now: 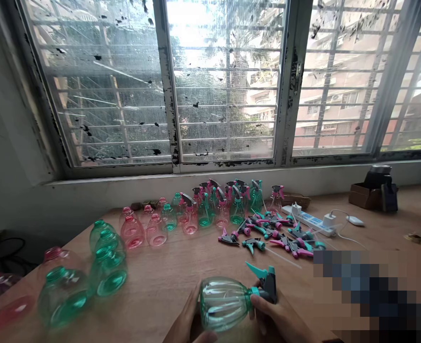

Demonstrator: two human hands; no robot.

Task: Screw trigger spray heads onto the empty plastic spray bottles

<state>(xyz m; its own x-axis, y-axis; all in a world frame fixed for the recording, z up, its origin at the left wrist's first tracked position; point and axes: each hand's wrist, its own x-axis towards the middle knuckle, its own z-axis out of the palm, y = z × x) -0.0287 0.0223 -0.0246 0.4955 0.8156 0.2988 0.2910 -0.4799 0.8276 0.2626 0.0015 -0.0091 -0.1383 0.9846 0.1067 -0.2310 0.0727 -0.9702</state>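
My left hand (185,317) cups the rounded base of a clear green ribbed plastic spray bottle (225,304), which lies on its side. My right hand (271,317) grips the bottle's neck, just below a teal and black trigger sprayer head (266,280) seated on it. Several loose teal and pink trigger sprayer heads (267,237) lie in a heap ahead of my hands, their dip tubes trailing across the wooden table (182,281). Pink and green bottles stand to the left and at the back.
Assembled sprayers (237,205) stand along the back of the table under a barred window (225,81). A white power strip (305,220) with plugged-in chargers lies back right, near a brown box (361,196). A pixelated patch (367,290) hides the lower right.
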